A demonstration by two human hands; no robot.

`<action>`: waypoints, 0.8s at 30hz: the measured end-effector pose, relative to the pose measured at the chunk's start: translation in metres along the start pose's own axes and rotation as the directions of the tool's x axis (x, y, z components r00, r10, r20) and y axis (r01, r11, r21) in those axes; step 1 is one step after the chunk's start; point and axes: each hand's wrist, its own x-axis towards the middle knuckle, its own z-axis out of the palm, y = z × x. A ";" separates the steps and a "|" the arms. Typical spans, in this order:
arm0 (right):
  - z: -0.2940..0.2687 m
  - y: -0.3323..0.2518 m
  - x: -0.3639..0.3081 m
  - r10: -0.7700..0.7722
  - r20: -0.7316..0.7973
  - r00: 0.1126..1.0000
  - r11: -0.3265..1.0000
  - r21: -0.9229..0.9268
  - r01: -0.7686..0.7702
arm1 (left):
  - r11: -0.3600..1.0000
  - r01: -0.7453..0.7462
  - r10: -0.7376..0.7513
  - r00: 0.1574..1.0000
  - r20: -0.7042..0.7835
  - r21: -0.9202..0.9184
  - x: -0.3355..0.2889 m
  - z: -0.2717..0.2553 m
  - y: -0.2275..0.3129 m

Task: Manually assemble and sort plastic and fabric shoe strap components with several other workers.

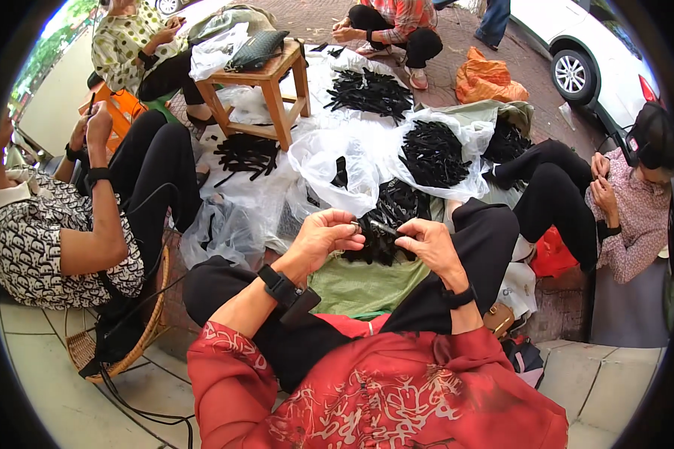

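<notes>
Both of my hands are raised in front of my lap, close together. My left hand [329, 230] is closed, thumb and fingertips pinching something small that I cannot make out. My right hand [431, 245] pinches the end of a short black strip [384, 228], which points toward the left fingertips. Just beyond and below the fingers lies a heap of black strips [406, 200], partly hidden by the hands. A green cloth [359, 288] spreads across my lap under that heap.
Clear plastic bags [333, 172] and further piles of black strips [367, 93] lie on white sheeting. A wooden stool [277, 97] bears a dark bag [256, 51]. Co-workers sit left, right and far. An orange sack [490, 76] and white car [577, 37] stand behind.
</notes>
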 end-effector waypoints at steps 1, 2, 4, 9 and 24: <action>0.001 -0.002 -0.001 0.037 -0.004 0.999 0.999 0.014 -0.037 | 1.000 -0.018 0.018 1.000 -0.013 -0.006 -0.002 0.001 -0.001; 0.002 -0.004 -0.001 0.071 -0.009 0.997 0.997 0.028 -0.070 | 0.999 -0.039 0.039 0.999 -0.026 -0.010 -0.002 0.001 -0.001; 0.009 0.000 -0.004 0.042 -0.017 0.999 0.995 0.088 -0.041 | 1.000 -0.028 0.027 0.999 -0.024 -0.014 -0.005 0.001 -0.006; 0.015 -0.001 -0.005 0.029 -0.042 0.999 0.996 0.086 -0.025 | 0.999 -0.026 0.029 0.998 0.057 -0.048 -0.008 0.003 -0.006; 0.012 -0.006 -0.005 -0.031 -0.070 0.997 0.999 0.034 0.033 | 0.994 -0.034 0.036 0.999 0.021 -0.108 -0.006 0.004 0.000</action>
